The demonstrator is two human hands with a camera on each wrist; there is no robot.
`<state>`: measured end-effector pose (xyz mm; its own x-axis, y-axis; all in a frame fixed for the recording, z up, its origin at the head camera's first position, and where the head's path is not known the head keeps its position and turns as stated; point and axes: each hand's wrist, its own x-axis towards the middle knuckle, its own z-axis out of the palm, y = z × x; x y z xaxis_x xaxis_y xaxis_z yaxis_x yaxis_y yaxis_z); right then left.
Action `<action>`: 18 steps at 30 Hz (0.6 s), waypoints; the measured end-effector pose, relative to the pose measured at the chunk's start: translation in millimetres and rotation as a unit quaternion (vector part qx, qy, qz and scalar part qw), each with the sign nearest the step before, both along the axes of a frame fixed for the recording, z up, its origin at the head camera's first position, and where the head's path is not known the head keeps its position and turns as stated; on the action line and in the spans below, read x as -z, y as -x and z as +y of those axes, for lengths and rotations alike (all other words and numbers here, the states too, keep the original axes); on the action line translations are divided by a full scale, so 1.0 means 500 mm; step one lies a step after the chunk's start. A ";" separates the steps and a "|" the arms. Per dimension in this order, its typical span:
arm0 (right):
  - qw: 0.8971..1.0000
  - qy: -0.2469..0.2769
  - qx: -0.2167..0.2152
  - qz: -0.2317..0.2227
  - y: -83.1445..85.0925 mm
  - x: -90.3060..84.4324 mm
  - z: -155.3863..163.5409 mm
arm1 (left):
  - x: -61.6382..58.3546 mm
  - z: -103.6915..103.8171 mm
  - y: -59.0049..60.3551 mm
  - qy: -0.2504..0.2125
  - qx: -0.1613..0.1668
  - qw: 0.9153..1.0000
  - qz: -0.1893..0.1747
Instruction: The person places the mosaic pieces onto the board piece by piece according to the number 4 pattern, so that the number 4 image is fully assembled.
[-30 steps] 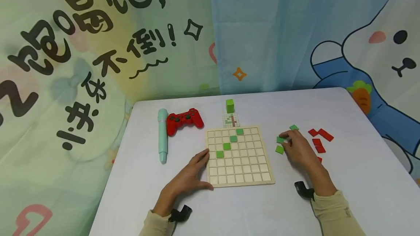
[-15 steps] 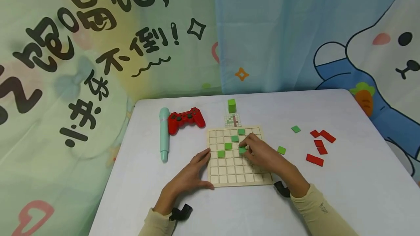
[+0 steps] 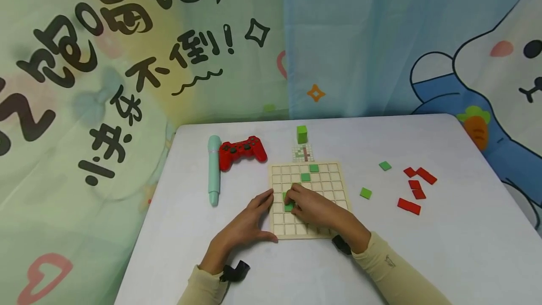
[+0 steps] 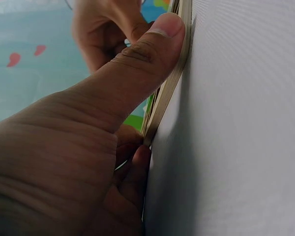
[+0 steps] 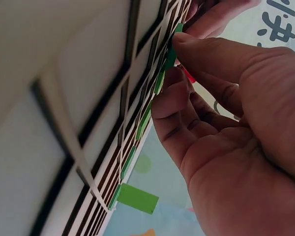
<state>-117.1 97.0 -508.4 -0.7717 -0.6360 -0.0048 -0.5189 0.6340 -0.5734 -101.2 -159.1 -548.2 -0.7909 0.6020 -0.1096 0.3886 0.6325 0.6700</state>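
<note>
Head: R hand [image 3: 313, 207] has just swung the green tile [image 3: 289, 207] across to the board's [image 3: 278, 218] left side — looks like placement's on. L hand [image 3: 245, 225] spread along the L edge, prob. steadying. L wrist: thumb against board's edge. R wrist: thumb & finger pinching tile — right at the grid.

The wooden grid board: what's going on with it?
A person's right hand pinches a green tile at the left part of the wooden grid board, while the left hand touches the board's left edge. Other green tiles sit in squares along a diagonal. Two loose green tiles and several red pieces lie on the table, right of the board.
</note>
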 end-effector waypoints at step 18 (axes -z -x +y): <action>1.000 -0.006 -0.007 0.011 -0.014 -0.003 0.011 | -0.005 0.000 -0.001 -0.005 0.000 1.000 -0.019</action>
<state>-109.9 102.2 -506.7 -0.7624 -0.6471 0.0044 -0.5408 0.6334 -0.5535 -100.6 -159.2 -545.8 -0.7867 0.6026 -0.1339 0.3617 0.6258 0.6910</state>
